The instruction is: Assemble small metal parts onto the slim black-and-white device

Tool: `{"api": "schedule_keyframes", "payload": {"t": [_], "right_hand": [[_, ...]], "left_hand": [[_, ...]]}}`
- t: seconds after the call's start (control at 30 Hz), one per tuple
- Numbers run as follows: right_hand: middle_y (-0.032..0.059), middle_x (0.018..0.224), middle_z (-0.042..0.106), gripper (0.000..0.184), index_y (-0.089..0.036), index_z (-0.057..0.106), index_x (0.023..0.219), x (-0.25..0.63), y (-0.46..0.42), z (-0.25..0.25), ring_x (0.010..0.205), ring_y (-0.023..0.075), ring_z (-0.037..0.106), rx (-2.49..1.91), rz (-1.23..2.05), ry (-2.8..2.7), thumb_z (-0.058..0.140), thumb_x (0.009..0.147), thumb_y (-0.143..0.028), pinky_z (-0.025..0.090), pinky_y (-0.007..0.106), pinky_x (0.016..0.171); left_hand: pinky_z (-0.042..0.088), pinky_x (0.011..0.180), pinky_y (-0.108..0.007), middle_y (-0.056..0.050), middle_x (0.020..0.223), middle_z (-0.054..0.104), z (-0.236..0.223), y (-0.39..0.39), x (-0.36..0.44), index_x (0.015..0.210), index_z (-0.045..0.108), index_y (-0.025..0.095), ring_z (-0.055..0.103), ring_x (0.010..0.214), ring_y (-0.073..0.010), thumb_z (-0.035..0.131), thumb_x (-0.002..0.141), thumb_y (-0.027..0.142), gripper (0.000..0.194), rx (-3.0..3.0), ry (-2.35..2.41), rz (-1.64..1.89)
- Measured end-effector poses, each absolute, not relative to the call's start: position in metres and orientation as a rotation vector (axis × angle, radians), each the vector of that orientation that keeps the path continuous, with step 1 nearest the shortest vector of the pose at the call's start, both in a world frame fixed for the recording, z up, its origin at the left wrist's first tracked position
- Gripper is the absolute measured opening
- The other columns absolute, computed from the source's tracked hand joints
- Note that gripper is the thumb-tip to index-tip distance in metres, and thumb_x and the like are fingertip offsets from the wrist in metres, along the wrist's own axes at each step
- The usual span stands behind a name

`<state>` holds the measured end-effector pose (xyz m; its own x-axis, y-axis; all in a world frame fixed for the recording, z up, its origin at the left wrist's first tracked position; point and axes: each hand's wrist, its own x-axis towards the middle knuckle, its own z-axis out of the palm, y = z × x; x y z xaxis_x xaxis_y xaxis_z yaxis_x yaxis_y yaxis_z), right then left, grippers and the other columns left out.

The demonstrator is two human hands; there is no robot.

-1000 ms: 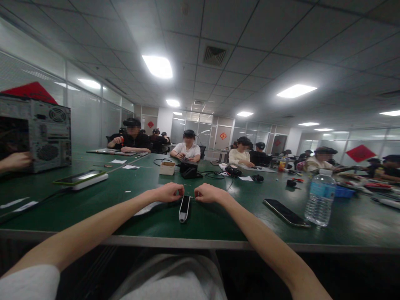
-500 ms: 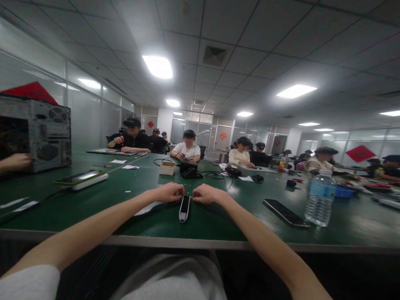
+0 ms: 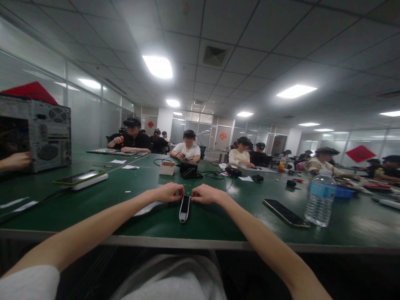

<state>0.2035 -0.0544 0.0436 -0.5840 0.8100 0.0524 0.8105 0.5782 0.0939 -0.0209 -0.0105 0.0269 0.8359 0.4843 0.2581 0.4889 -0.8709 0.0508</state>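
A slim white handheld device with a long dark screen (image 3: 184,207) lies on the green table in front of me, its white tip pointing towards me. My left hand (image 3: 170,192) is closed beside the device's far end, fingers curled down and pinched. Opposite it, at the far right corner, my right hand (image 3: 206,194) is curled in the same way, its fingertips close to the device. Whatever sits between the fingers of either hand is too small or hidden to make out. Behind my left wrist lies a white sheet, perhaps paper or plastic (image 3: 146,209).
Right of me lie a dark phone (image 3: 286,212) and a water bottle (image 3: 321,199). On the left are a green-edged phone (image 3: 79,178) and a computer case (image 3: 50,137) with another person's hand in it. Beyond my hands stand a small box (image 3: 167,168) and a black device (image 3: 188,170).
My right hand has shifted very slightly left towards the device. The left hand and the device look unmoved.
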Motion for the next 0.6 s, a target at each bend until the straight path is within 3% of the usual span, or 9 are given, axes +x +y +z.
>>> {"api": "schedule_keyframes", "payload": {"t": [0.6], "right_hand": [[0.0063, 0.092, 0.070, 0.024, -0.020, 0.069, 0.099, 0.2003, -0.0571, 0.0433, 0.080, 0.0170, 0.062, -1.402, -0.192, -2.775, 0.053, 0.090, -0.035, 0.035, 0.023, 0.059]], "left_hand": [[0.041, 0.062, -0.021, 0.000, 0.082, 0.068, 0.0252, -0.0094, -0.0201, 0.093, 0.062, 0.020, 0.063, 0.070, -0.0145, 0.059, 0.083, 0.023, 0.011, -2.931, -0.850, -0.384]]}}
